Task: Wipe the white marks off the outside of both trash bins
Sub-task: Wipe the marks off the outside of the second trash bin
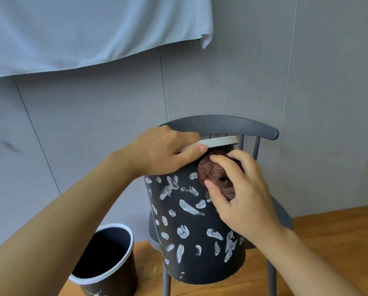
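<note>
White marks (190, 208) are covering the dark bin (200, 236) on the chair (221, 122). The left hand (163, 152) is gripping its white rim (221, 141); the right hand (242, 193) is clutching a brown cloth (213, 169) against it.

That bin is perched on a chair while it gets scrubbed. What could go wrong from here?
The marked bin stands tilted on the grey chair, steadied only by the left hand on its white rim; a hard push from the right hand with the brown cloth might tip it off. The second bin stands on the floor close below and could get knocked. Marks low on the bin may be missed.
</note>
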`<state>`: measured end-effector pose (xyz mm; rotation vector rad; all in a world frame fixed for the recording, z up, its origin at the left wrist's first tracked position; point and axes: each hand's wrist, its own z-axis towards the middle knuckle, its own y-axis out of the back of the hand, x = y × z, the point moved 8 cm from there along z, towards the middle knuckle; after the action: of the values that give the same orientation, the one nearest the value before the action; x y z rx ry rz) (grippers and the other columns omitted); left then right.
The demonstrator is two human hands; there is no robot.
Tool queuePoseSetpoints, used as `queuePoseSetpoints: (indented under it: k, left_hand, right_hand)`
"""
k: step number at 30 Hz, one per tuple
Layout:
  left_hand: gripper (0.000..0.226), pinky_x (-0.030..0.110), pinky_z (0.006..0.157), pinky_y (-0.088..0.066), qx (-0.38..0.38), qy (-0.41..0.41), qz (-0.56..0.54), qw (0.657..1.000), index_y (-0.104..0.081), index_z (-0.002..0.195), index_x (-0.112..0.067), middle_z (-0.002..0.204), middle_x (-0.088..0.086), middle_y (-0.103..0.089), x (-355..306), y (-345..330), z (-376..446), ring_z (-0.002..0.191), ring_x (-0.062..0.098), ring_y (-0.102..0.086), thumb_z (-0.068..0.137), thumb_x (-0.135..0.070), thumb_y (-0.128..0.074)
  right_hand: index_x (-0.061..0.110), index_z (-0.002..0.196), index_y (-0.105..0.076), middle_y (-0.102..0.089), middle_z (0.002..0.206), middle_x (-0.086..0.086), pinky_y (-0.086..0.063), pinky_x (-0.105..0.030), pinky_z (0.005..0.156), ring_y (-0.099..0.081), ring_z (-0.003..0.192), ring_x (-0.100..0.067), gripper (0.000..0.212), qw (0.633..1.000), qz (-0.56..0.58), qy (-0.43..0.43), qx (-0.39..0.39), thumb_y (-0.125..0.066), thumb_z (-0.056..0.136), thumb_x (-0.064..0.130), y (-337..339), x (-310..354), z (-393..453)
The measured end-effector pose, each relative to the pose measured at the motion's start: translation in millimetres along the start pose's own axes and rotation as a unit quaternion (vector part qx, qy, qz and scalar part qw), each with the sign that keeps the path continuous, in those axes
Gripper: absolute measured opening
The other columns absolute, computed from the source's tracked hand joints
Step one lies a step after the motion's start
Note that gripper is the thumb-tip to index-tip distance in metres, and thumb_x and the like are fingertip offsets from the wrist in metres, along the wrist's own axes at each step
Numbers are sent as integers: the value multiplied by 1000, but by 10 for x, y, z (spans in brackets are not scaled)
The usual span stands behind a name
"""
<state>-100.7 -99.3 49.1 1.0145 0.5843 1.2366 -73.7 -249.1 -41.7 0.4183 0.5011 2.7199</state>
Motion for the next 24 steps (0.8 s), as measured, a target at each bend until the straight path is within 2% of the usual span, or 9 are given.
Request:
queuePoseSetpoints:
  k: [3, 6, 11, 15, 20, 24]
  left_hand:
    - [39, 42, 62, -47, -16, 8, -41, 999, -55, 96, -25, 64, -1, -56, -2, -41, 6, 60, 16, -55, 106, -54, -31]
    - [27, 46, 60, -44, -39, 17, -61, 997, -50, 102, -25, 60, 1, -54, 2, -82, 7, 57, 20, -52, 103, -46, -33]
    - [40, 37, 66, -51, -42, -11, -57, 997, -51, 133, -41, 81, -4, -70, 70, -50, -42, 64, 17, -62, 103, -59, -32]
    - [40, 37, 65, -50, -70, -8, -54, 996, -53, 132, -43, 78, -3, -70, 49, -67, -26, 61, 17, -60, 103, -60, -31]
    - [39, 35, 62, -49, -86, 2, -45, 995, -54, 130, -43, 67, -2, -65, 33, -82, 7, 56, 14, -57, 104, -58, -29]
    - [37, 38, 63, -49, -80, 15, -51, 995, -54, 130, -42, 67, -1, -65, 73, -87, 27, 57, 15, -57, 105, -56, -30]
  right_hand:
    - [26, 134, -55, -51, 128, 6, -60, -34, 84, -57, 113, -17, 49, 999, 33, -13, -4, -63, 92, 51, 56, -9, 36]
    - [26, 130, -59, -52, 123, 7, -61, -33, 80, -59, 108, -17, 48, 999, 29, -25, -8, -62, 91, 54, 104, -36, 61]
    - [22, 133, -62, -47, 127, -1, -62, -33, 77, -58, 109, -21, 52, 999, 12, -32, 1, -56, 95, 57, 85, -52, 35]
    - [20, 134, -57, -47, 125, -5, -60, -36, 66, -57, 103, -21, 54, 999, -17, -28, -10, -45, 100, 60, 35, 3, 18]
    - [21, 126, -62, -52, 115, -1, -58, -31, 63, -59, 93, -21, 44, 999, -24, -27, -13, -61, 91, 49, 76, -3, 82]
    - [27, 116, -66, -51, 106, 6, -57, -32, 60, -56, 83, -15, 37, 998, -35, 5, 57, -68, 82, 40, 60, 78, 82]
